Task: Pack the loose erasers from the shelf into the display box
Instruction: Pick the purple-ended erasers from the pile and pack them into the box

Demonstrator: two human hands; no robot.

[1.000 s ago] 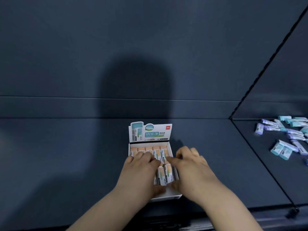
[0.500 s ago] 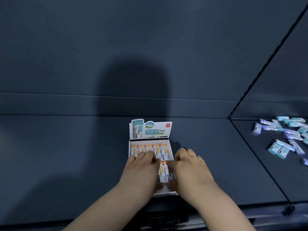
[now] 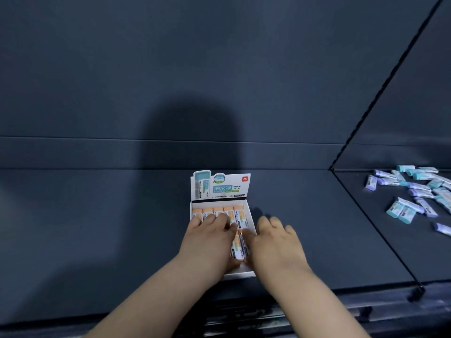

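Little has moved: left hand [image 3: 210,242] and right hand [image 3: 275,242] lie spread, pressing orange erasers [image 3: 240,217] down in the display box [image 3: 241,274]; best level the near row evenly

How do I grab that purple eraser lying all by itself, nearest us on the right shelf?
Pinch the purple eraser across its two long sides, with thumb and finger coming straight down from above. It lies flat on the shelf, apart from the pile, with bare space around it, so nothing blocks your fingers, and its narrow width suits a pinch.
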